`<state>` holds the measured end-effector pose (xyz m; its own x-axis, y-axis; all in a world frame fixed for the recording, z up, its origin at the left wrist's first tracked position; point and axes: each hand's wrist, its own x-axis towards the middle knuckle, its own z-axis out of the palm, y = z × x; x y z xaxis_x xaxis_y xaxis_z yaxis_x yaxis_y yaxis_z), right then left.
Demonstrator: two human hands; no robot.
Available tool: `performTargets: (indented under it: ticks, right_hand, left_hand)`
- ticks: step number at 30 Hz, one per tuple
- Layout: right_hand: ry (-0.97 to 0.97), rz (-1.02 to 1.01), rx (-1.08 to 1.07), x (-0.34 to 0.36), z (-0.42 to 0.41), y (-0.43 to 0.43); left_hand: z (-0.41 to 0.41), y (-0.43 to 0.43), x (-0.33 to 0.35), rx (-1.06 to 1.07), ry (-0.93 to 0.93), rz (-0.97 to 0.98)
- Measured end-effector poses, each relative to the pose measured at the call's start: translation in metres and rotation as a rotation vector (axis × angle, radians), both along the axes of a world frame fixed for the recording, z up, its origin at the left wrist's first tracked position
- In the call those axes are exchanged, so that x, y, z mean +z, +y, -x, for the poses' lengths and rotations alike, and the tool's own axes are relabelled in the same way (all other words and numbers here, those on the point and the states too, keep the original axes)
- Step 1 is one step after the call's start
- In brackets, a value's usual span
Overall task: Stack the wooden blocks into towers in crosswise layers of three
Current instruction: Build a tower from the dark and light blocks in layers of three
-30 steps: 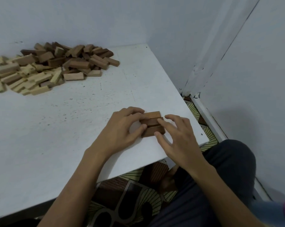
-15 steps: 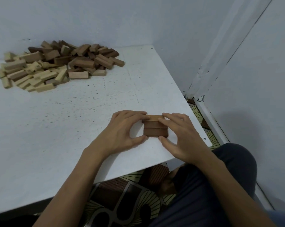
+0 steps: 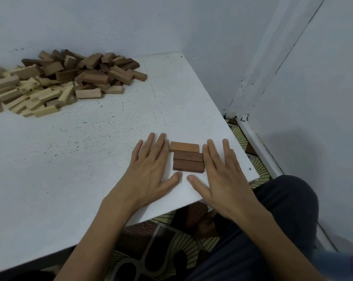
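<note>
Three brown wooden blocks [image 3: 187,157] lie side by side in one flat layer near the table's right front corner; the far one sits slightly offset to the left. My left hand [image 3: 151,169] lies flat on the table with straight fingers against the layer's left ends. My right hand [image 3: 220,171] lies flat the same way against the right ends. Both thumbs point inward in front of the blocks. Neither hand holds anything.
A large loose pile of light and dark wooden blocks [image 3: 55,84] lies at the far left of the white table [image 3: 80,159]. Walls close in behind and to the right. The table's right edge runs just beside my right hand, with patterned floor below.
My fingers were curled around the three blocks; they have straightened and both hands now lie flat beside the layer. The blocks now lie squarer to me.
</note>
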<state>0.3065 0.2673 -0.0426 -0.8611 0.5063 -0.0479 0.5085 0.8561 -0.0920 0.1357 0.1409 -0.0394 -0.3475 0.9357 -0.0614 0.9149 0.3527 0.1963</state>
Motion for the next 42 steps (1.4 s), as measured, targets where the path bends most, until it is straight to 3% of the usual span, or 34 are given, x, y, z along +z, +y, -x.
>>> performTargets:
  ticks: [15,35,42]
  right_hand:
    - [0.030,0.043,-0.010,-0.006,0.004,0.001]
    - [-0.006,0.103,-0.058,-0.001,0.006,-0.004]
    - [-0.040,0.121,-0.018,0.006,-0.001,0.003]
  left_hand:
    - [-0.010,0.001,-0.018,-0.036,0.172,-0.106]
    - [-0.015,0.002,-0.015,-0.031,0.131,-0.099]
    - [-0.008,-0.006,-0.008,-0.053,0.101,0.003]
